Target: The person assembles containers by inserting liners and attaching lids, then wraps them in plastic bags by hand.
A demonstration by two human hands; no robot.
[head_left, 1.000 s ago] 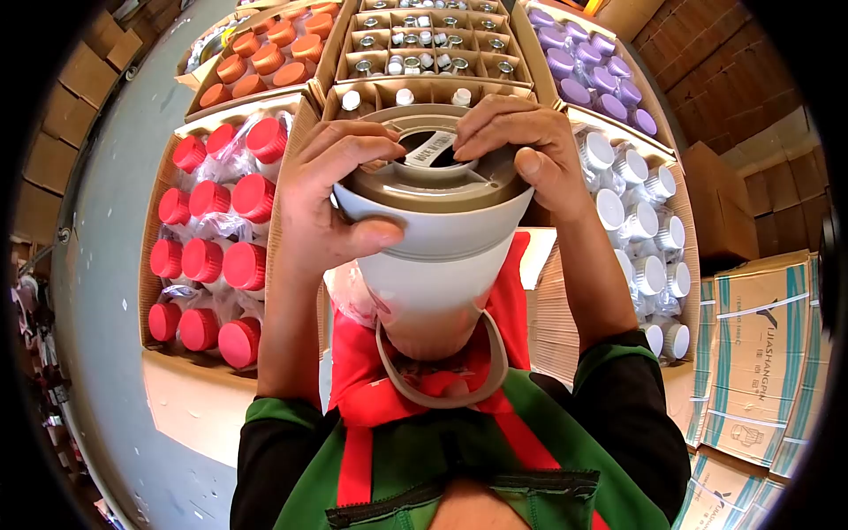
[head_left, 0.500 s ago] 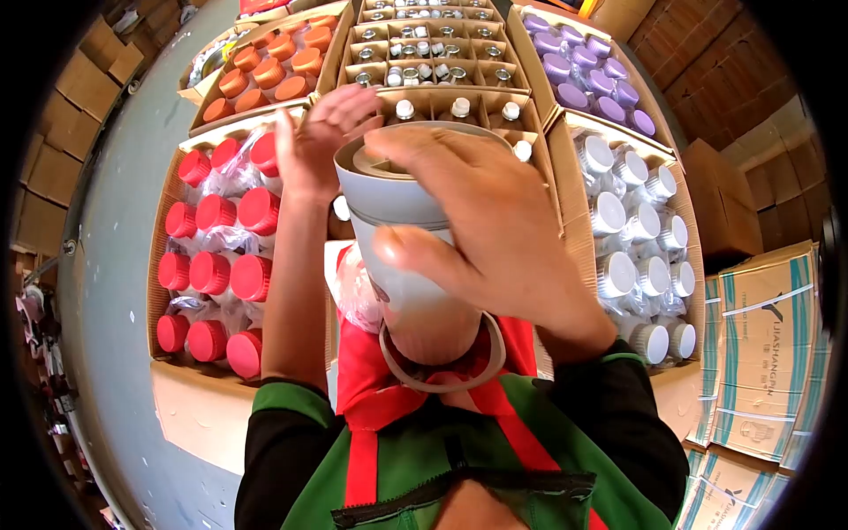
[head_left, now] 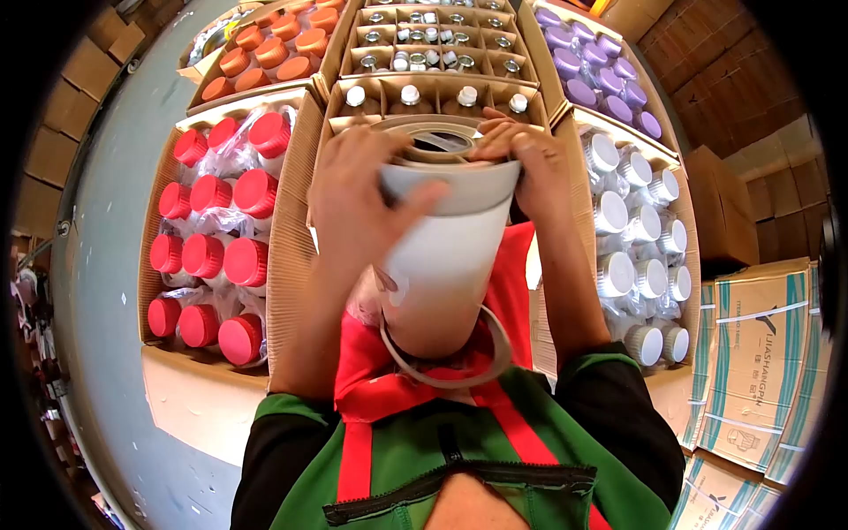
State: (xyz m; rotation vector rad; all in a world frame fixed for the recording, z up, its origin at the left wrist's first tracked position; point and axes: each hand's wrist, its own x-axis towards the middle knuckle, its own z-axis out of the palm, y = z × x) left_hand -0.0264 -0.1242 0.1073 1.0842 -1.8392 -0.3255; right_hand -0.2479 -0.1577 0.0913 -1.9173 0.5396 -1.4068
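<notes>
A large thermos jug point(head_left: 442, 247), white fading to beige with a grey band at its upper end, stands tilted in front of my chest. Its looped handle point(head_left: 500, 353) is at the lower end, against my red apron point(head_left: 371, 397). A round beige ring point(head_left: 433, 126) with a hole in the middle sits in the upper end; something shiny shows through it. My left hand point(head_left: 353, 190), slightly blurred, clasps the left side of the rim, thumb on the grey band. My right hand point(head_left: 534, 163) grips the right side of the rim, fingers curled over onto the ring.
Around the jug stand open cartons of containers with red lids point(head_left: 256, 193), white lids point(head_left: 611, 213), orange lids point(head_left: 285, 52) and purple lids point(head_left: 580, 93). Behind it, a divided carton point(head_left: 340, 115) holds white-capped bottles point(head_left: 410, 96). Printed cartons point(head_left: 751, 371) are stacked at right.
My right hand has moved from across the jug's front to the right of its rim. My left hand has come onto the left of the rim. The ring's hole is now uncovered.
</notes>
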